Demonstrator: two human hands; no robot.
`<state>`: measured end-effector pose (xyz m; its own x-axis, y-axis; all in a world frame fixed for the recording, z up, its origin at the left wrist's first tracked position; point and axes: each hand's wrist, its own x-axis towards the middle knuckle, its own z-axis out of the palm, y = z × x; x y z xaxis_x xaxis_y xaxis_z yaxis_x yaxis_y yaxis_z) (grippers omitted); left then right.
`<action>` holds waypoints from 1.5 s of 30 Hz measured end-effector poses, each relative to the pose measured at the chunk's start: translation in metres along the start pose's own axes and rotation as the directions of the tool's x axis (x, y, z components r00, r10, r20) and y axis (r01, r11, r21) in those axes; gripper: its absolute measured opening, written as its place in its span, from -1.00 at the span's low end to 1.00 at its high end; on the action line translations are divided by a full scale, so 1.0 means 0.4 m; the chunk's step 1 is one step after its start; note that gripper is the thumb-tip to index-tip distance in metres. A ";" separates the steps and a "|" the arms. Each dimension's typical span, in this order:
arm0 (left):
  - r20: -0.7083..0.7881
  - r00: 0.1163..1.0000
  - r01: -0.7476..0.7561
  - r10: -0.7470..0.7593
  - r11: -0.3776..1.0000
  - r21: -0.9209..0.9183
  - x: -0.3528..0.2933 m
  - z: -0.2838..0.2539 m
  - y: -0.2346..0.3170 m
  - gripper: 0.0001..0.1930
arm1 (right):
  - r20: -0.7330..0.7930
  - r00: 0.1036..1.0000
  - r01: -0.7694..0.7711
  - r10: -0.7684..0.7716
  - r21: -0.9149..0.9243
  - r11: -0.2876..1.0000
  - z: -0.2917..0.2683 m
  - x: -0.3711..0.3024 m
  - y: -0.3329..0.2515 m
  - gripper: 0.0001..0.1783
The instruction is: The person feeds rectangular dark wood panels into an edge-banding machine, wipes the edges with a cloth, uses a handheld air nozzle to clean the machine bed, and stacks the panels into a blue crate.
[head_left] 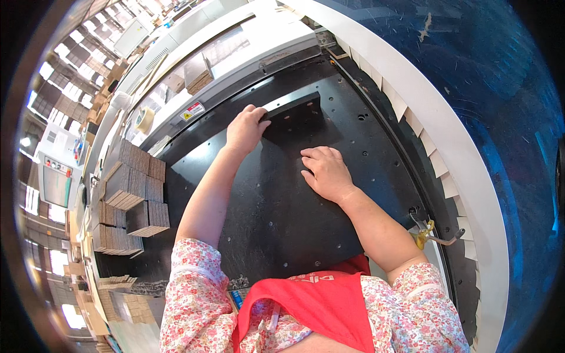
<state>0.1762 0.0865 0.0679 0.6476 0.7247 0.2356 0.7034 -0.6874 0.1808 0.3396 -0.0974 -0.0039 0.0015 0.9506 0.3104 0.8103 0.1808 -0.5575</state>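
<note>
My left hand (pixel 246 128) is closed on the left end of a dark rectangular panel (pixel 297 119), its thumb and fingers pinching the upper edge. The panel looks tilted up on edge on a black machine table (pixel 253 235) dotted with small holes; how its lower edge rests is hard to see. To the right and nearer me, my right hand (pixel 331 175) lies low over the table, palm down, with fingers slightly bent and thumb apart. Nothing shows in that hand.
Stacks of cut boards (pixel 130 183) stand on the left. A white machine housing (pixel 276 44) with a tape roll (pixel 144 119) on it runs along the back. On the right are a curved white guard (pixel 465 135) with overlapping flaps and a yellow-bodied fitting (pixel 422 235).
</note>
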 end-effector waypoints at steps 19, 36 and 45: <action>0.520 0.850 0.315 0.083 -0.871 -0.377 -0.125 0.088 -0.056 -0.72 | -0.136 0.985 0.100 -0.109 -0.076 0.992 0.026 -0.012 0.009 -0.70; 0.240 0.841 -0.045 -0.484 -0.505 -0.862 -0.525 -0.109 -0.109 -0.77 | -0.076 0.988 0.134 -0.137 -0.049 0.990 0.024 0.003 0.020 -0.69; -0.220 0.057 -0.110 -0.974 0.212 -0.971 -1.118 -0.292 -0.152 -0.63 | -0.016 0.982 0.191 -0.191 0.001 0.982 0.013 -0.020 0.017 -0.58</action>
<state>-0.1902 -0.2013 0.0630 -0.7123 0.7003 0.0470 -0.2063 -0.2730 0.9396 0.3423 -0.1025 -0.0141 -0.1434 0.8945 0.4235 0.7952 0.3588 -0.4887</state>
